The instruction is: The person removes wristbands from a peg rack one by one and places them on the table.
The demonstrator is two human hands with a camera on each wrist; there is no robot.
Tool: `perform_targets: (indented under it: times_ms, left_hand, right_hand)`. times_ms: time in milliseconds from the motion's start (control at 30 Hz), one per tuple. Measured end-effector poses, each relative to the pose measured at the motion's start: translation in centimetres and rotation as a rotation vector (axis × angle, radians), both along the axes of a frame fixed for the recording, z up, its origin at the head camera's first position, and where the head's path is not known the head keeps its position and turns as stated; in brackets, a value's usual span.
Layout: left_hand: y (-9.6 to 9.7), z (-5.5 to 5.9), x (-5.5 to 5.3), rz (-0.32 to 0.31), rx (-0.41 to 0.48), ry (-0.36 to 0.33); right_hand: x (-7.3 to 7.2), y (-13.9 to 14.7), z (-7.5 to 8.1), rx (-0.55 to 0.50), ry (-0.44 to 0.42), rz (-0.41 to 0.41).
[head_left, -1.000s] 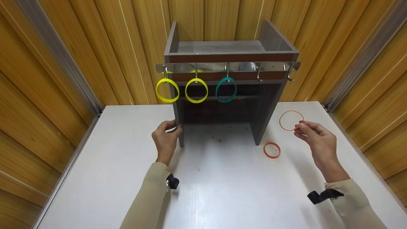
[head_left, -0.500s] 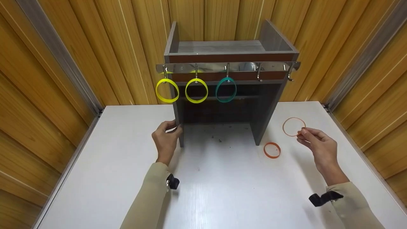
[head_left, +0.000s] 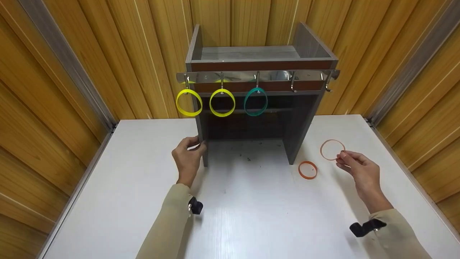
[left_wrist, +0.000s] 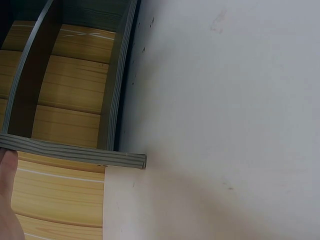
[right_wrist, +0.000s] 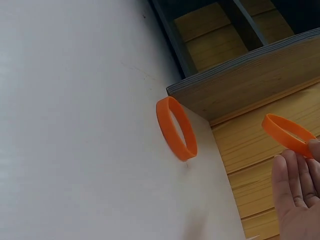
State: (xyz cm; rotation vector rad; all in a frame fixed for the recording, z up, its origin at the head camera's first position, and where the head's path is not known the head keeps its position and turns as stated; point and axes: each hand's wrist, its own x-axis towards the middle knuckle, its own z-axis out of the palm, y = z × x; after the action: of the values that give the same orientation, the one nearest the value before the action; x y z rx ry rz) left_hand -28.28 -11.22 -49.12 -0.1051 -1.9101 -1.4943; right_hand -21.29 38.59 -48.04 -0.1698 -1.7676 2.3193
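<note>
My right hand (head_left: pixel 363 172) pinches an orange wristband (head_left: pixel 331 139) by its near edge, holding it above the table on the right. A second orange wristband (head_left: pixel 308 170) lies on the table beside the right foot of a grey shelf; the right wrist view shows both bands. My left hand (head_left: pixel 187 158) grips the front edge of the shelf's left side panel (left_wrist: pixel 75 151), its fingers partly hidden behind it. On the metal hook rail (head_left: pixel 273 76) across the shelf's front hang two yellow wristbands (head_left: pixel 222 114) and one green wristband (head_left: pixel 256 113).
The two right-hand hooks (head_left: pixel 293 86) on the rail hold no band. The grey shelf (head_left: pixel 249 53) stands at the back of a white table (head_left: pixel 244 212). Wood-look panel walls (head_left: pixel 72 57) enclose the table behind and at both sides.
My right hand has lowered slightly toward the table with the orange wristband in its fingers. The left hand has stayed on the shelf's side panel.
</note>
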Motion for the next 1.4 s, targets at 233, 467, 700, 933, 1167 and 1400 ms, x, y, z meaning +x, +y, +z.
perform_targets:
  times_ms: [233, 467, 700, 933, 1167, 1400]
  left_hand:
    - [0.0, 0.0, 0.0, 0.002, 0.004, 0.003]
    - [0.0, 0.0, 0.0, 0.006, 0.006, 0.001]
    - [0.0, 0.0, 0.1, 0.002, 0.014, -0.012]
    - [0.1, 0.2, 0.1, 0.008, 0.004, -0.026]
    - [0.1, 0.3, 0.1, 0.014, -0.001, -0.024]
    - [0.1, 0.1, 0.1, 0.024, -0.006, -0.021]
  right_hand:
    - [0.1, 0.4, -0.8, 0.019, -0.036, -0.014]
    - [0.2, 0.7, -1.4, 0.024, -0.062, -0.033]
    - [0.1, 1.2, -2.1, 0.049, -0.117, -0.044]
    - [0.2, 1.3, -2.7, 0.118, -0.177, -0.055]
    - [0.3, 1.4, -3.0, 0.146, -0.241, -0.036]
    - [0.2, 1.4, -3.5, 0.183, -0.296, -0.027]
